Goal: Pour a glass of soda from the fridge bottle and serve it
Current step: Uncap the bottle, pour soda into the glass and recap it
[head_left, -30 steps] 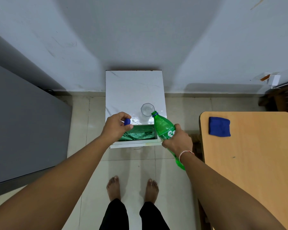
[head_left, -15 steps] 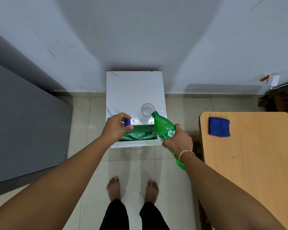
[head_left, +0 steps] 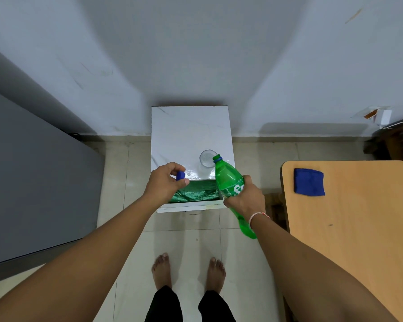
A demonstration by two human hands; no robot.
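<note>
White and small, the stand (head_left: pixel 191 131) by the wall holds the glass (head_left: pixel 206 159), where the right hand (head_left: pixel 244 198) grips the green bottle (head_left: pixel 228 182) tipped over its rim, the left hand (head_left: pixel 164 184) pinches the blue cap (head_left: pixel 180 175), and pouring looks about to begin, needing a slow tilt.

One view only — a wide-angle camera on the person's head, looking steeply down and forward. It takes in the wall ahead, the white cabinet (head_left: pixel 191 131) at centre, the wooden bench (head_left: pixel 358 228) at right, and the floor with the person's bare feet (head_left: pixel 162 270) at the lower edge — both forearms reach in from the bottom corners, close to the lens. Straight lines bow toward the edges.
</note>
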